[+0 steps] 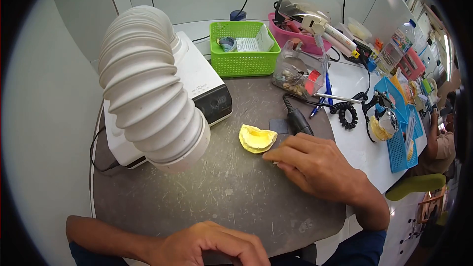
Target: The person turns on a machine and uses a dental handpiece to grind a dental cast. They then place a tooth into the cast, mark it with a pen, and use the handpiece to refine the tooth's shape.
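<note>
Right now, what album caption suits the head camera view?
A right hand beside a yellow dental cast, ribbed white hose at left.

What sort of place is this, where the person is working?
Probably a dental laboratory: a yellow dental cast lies on the scratched workbench, near a black corded tool, perhaps a handpiece, and a wide ribbed hose, perhaps for dust extraction.

Right hand near a yellow dental cast
</note>
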A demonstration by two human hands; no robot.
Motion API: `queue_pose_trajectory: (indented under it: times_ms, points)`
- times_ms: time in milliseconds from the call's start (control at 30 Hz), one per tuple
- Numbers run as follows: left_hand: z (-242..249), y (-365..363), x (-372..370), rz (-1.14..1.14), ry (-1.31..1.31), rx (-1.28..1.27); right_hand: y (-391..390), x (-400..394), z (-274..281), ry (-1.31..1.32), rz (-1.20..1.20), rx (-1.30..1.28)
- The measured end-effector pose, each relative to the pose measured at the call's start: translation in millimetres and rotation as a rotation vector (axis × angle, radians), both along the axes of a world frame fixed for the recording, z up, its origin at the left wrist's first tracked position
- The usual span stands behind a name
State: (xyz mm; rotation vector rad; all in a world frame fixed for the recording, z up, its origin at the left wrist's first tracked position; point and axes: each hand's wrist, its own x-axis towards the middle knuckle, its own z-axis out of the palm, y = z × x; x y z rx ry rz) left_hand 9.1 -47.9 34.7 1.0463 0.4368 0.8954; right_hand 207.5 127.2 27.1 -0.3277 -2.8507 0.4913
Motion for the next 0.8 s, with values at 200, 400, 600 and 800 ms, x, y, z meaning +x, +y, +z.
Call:
queue_pose_trajectory:
  times_ms: [200, 400, 600, 800]
  points:
    - [-14, 46, -6, 0.592, 1.059, 0.963, 4, 3, 1, 0.016, -0.015, -0.106]
    - [-29, 90, -9, 0.675, 1.169, 1.099, 3, 2, -3, 0.037, -0.027, 0.023]
    - [-22, 90, -22, 0.608, 1.005, 0.752, 5, 3, -5, 0.293, -0.147, -0.217]
    - [-20, 90, -29, 0.429, 0.841, 0.534, 13, 1, 4, 0.451, -0.208, -0.466]
